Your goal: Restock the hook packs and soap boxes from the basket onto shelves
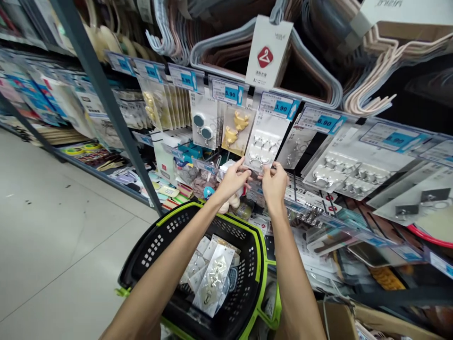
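Both my hands reach up to a clear pack of white hooks [264,141] hanging on a shelf peg. My left hand [233,179] pinches the pack's lower left corner. My right hand [274,183] pinches its lower right edge. Below my forearms sits a black shopping basket with green rim [155,236], holding several similar clear packs of hooks [212,278].
Hanging packs of yellow hooks [236,127] and round grey hooks [202,126] sit left of the held pack, more hook packs [336,174] to the right. Blue price tags [283,107] line the rail. Clothes hangers [311,61] hang above. A dark shelf post [116,118] slants left; grey floor [53,226] lies beyond.
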{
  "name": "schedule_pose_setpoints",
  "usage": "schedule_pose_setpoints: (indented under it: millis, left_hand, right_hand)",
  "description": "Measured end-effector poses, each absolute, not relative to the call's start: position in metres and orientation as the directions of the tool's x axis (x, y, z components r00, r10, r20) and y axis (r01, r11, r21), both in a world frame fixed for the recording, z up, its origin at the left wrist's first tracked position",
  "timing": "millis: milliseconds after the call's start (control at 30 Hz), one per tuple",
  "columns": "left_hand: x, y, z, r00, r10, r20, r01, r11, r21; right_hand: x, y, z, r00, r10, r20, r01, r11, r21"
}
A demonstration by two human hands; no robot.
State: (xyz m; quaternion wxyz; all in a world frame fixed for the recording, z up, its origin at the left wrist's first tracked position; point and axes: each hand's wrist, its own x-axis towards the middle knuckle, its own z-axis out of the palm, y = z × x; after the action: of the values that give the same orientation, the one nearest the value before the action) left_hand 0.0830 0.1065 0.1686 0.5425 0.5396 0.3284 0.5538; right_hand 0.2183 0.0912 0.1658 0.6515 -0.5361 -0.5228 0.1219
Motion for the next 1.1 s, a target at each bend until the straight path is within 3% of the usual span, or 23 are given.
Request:
schedule_pose_setpoints:
  millis: [133,233,333,467,667,800,967,1100]
  left_hand:
    - [0.086,0.111,0.172,0.094,0.975,0.2,-0.172,-0.182,0.968]
    - [0.081,0.107,0.181,-0.093,0.954,0.284,-0.169,-0.296,0.94]
    - [0.079,0.1,0.21,-0.063,0.94,0.335,-0.36,-0.334,0.871]
    - [0.094,0.096,0.267,0.097,0.955,0.281,-0.657,-0.151,0.739]
    - [0.115,0.087,0.306,0.02,0.992,0.128,-0.799,-0.061,0.598]
    - [0.117,0.082,0.306,-0.038,0.993,0.108,-0.788,-0.096,0.609]
    - [0.111,0.077,0.306,-0.042,0.988,0.148,-0.689,-0.135,0.712]
    - [0.082,0.056,0.244,-0.058,0.961,0.271,-0.507,-0.262,0.821]
  right_hand:
    - [0.227,0.093,0.167,0.377,0.706,0.599,0.632,0.277,-0.723]
    - [0.231,0.078,0.177,0.38,0.672,0.635,0.647,0.298,-0.702]
    - [0.231,0.066,0.201,0.402,0.666,0.628,0.418,0.477,-0.773]
    - [0.218,0.07,0.244,0.417,0.755,0.507,-0.041,0.573,-0.819]
    - [0.194,0.076,0.281,0.506,0.765,0.398,-0.223,0.562,-0.797]
    - [0.191,0.068,0.284,0.54,0.762,0.358,-0.284,0.565,-0.774]
    - [0.197,0.051,0.284,0.48,0.79,0.382,-0.248,0.54,-0.805]
    - [0.196,0.009,0.235,0.34,0.82,0.461,-0.13,0.526,-0.84]
